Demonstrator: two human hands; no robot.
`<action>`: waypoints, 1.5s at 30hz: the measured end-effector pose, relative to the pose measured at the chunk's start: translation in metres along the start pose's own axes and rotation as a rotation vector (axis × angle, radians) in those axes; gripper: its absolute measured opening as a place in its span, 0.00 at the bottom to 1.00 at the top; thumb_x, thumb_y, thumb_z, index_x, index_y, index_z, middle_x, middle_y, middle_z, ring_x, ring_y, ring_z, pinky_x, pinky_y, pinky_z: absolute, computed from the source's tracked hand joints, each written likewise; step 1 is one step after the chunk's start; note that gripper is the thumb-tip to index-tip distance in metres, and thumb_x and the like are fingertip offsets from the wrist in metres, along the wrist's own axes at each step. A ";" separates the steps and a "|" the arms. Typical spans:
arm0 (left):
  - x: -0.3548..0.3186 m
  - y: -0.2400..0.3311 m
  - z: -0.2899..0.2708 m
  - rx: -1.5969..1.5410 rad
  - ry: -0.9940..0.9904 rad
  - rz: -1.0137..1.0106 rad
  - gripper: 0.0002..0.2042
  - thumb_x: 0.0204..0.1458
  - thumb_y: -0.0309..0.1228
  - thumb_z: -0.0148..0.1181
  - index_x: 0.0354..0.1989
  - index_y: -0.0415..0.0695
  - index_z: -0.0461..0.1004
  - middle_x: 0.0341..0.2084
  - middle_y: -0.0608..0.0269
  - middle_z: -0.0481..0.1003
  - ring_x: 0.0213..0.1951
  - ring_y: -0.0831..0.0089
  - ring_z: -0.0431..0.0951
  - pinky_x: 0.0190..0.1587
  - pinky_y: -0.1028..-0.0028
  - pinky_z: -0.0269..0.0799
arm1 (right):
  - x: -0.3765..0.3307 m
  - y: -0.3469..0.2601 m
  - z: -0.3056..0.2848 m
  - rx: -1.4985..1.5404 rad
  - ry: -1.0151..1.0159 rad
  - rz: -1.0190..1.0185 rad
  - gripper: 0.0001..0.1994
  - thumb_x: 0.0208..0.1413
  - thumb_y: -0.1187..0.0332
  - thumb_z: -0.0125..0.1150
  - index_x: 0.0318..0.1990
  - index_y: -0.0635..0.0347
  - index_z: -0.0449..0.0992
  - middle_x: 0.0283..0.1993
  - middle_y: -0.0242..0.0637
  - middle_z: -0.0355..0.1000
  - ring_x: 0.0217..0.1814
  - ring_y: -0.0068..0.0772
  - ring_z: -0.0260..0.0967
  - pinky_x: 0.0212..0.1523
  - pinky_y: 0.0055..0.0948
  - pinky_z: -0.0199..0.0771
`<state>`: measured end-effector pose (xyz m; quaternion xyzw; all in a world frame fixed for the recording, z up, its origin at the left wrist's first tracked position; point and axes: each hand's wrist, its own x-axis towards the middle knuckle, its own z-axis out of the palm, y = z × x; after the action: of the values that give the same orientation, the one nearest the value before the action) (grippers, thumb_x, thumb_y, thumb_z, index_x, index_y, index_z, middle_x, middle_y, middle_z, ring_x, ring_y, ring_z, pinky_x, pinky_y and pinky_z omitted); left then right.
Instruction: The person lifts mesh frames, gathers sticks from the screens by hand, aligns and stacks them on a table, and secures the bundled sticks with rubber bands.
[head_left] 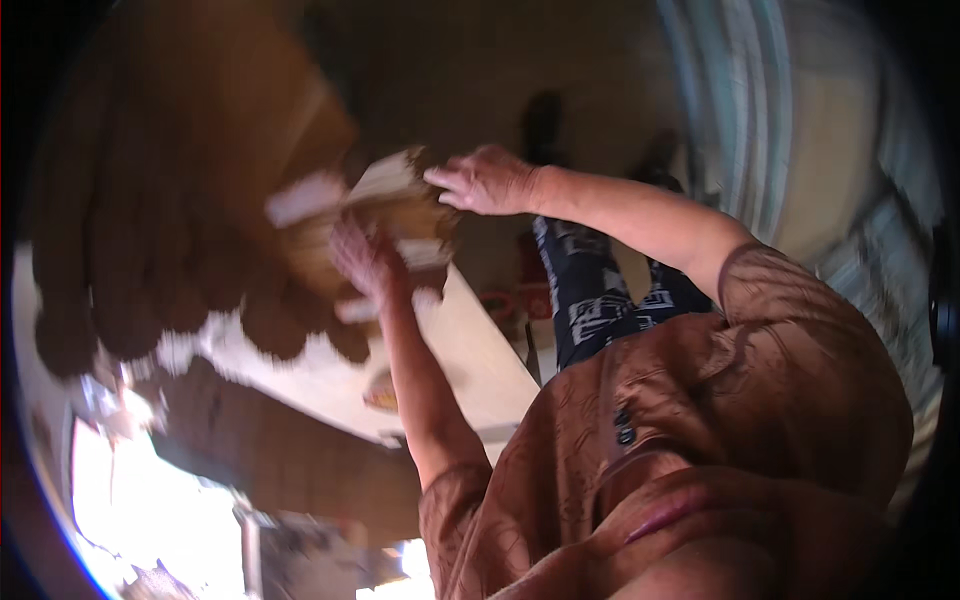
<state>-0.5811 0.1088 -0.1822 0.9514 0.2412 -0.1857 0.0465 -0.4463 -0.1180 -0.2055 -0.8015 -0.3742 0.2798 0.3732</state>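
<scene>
The picture is tilted and blurred by motion. A brown and white box-like thing [395, 205] is held up in front of me. My left hand [362, 262] reaches up from the lower middle and grips its lower side. My right hand [487, 180] comes in from the right on an outstretched bare arm, and its fingers close over the thing's upper right edge. What the thing is in detail cannot be made out. I wear a brown patterned shirt [720, 400] and dark patterned trousers [590, 300].
A pale flat tabletop [480, 360] lies below the hands. A large brown mass with rounded lobes [150, 260] fills the left. A small red object [497, 300] sits by the table edge. Bright light [150, 510] glares at lower left. Pale curved bands [760, 110] run at upper right.
</scene>
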 end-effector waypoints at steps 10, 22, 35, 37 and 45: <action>-0.055 0.249 0.002 -0.775 -0.111 0.434 0.21 0.62 0.30 0.52 0.61 0.33 0.63 0.58 0.46 0.67 0.59 0.57 0.68 0.63 0.64 0.62 | -0.287 0.154 -0.119 0.404 0.695 1.055 0.18 0.62 0.55 0.53 0.49 0.60 0.75 0.40 0.41 0.77 0.42 0.36 0.76 0.43 0.36 0.74; -0.148 0.625 0.031 -1.282 -1.426 -0.011 0.27 0.65 0.41 0.48 0.67 0.39 0.56 0.62 0.50 0.64 0.61 0.62 0.67 0.61 0.67 0.65 | -0.747 0.149 -0.079 -0.119 1.302 2.153 0.29 0.57 0.43 0.49 0.55 0.57 0.73 0.50 0.50 0.75 0.53 0.52 0.72 0.55 0.44 0.69; -0.188 0.701 0.100 -1.324 -1.413 -0.181 0.23 0.63 0.43 0.50 0.61 0.41 0.62 0.55 0.58 0.69 0.58 0.66 0.68 0.61 0.64 0.61 | -0.926 0.164 0.009 0.902 1.902 2.164 0.33 0.53 0.34 0.55 0.43 0.60 0.80 0.35 0.38 0.76 0.33 0.31 0.72 0.36 0.32 0.72; -0.116 0.679 0.070 -1.327 -1.202 -0.113 0.22 0.63 0.42 0.50 0.59 0.42 0.64 0.54 0.61 0.70 0.56 0.67 0.69 0.60 0.64 0.61 | -0.774 0.232 -0.027 1.384 2.055 1.852 0.30 0.51 0.32 0.56 0.34 0.54 0.79 0.23 0.30 0.69 0.23 0.27 0.65 0.24 0.30 0.67; -0.134 0.654 0.055 -1.427 -1.385 -0.384 0.20 0.64 0.46 0.47 0.55 0.42 0.64 0.50 0.59 0.68 0.53 0.60 0.68 0.58 0.58 0.67 | -0.791 0.142 -0.001 1.013 2.731 1.315 0.19 0.60 0.38 0.46 0.36 0.40 0.70 0.16 0.20 0.55 0.16 0.21 0.54 0.15 0.22 0.53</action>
<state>-0.3972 -0.5353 -0.1838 0.3298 0.3648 -0.5134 0.7033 -0.8359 -0.8207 -0.1859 0.2529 -0.7472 0.4202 -0.4485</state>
